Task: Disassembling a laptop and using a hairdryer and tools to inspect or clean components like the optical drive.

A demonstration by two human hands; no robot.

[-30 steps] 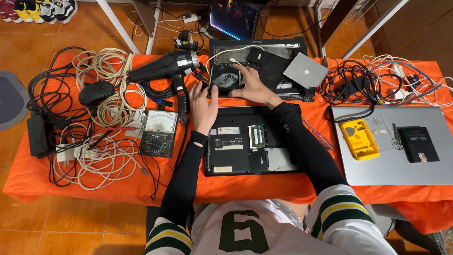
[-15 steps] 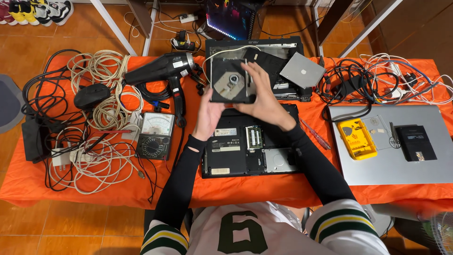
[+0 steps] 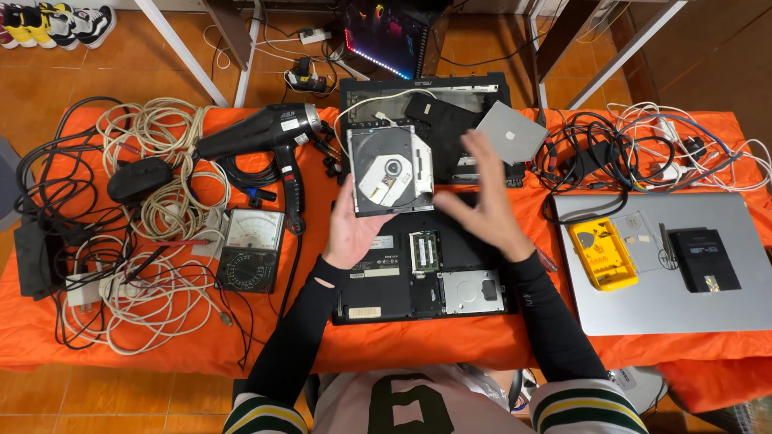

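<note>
My left hand (image 3: pixel 354 231) holds up a slim optical disc drive (image 3: pixel 392 169), its silver tray side facing me, above the table. My right hand (image 3: pixel 482 201) hovers just right of the drive with fingers spread, holding nothing. Below both hands lies an opened black laptop base (image 3: pixel 418 273), bottom cover off, with memory sticks and a hard drive bay showing. Behind the drive sits a second stripped black laptop shell (image 3: pixel 450 104).
Orange cloth covers the table (image 3: pixel 402 341). To the left are a black heat gun (image 3: pixel 265 133), an analog multimeter (image 3: pixel 249 249) and coiled cables (image 3: pixel 153 201). A silver closed laptop (image 3: pixel 667 305) with a yellow case (image 3: pixel 603 253) lies right; tangled cables (image 3: pixel 643 145) behind it.
The drive has been lifted off the far laptop shell and raised toward me in my left hand. My right hand has let go and moved to the right, fingers spread.
</note>
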